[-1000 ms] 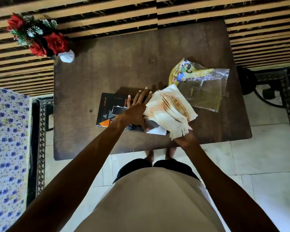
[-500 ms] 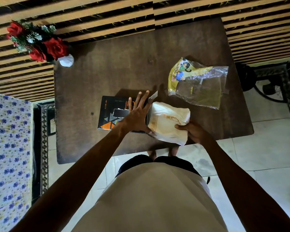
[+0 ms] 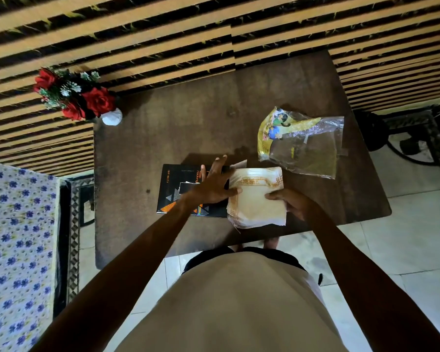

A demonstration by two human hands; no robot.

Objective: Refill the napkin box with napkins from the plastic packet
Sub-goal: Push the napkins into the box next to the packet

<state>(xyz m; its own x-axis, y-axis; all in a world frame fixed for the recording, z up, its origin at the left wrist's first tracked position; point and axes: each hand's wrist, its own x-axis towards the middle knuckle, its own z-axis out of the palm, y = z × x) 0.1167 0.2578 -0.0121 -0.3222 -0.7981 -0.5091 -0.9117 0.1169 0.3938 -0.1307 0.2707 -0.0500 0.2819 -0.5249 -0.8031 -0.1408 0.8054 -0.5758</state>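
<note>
A black napkin box [image 3: 174, 188] with orange and grey triangles lies flat near the front of the dark wooden table [image 3: 188, 133]. My left hand [image 3: 212, 185] presses on the box's right part with fingers spread, thumb touching the napkins. A thick stack of white napkins [image 3: 255, 199] with a gold printed border sits at the box's right end, lying flat. My right hand [image 3: 290, 203] grips the stack's right edge. The plastic packet [image 3: 302, 146], clear with a yellow printed top, lies empty-looking behind and to the right.
A white vase of red flowers [image 3: 74, 97] stands at the table's back left corner. A striped wall runs behind. A floral cloth [image 3: 15, 245] covers furniture on the left, and a dark metal frame [image 3: 417, 133] stands at right on the tiled floor.
The napkin stack, held up and fanned a second ago, has been turned flat and brought down against the box's right end. My right hand shifted to its right edge. The left hand stayed on the box.
</note>
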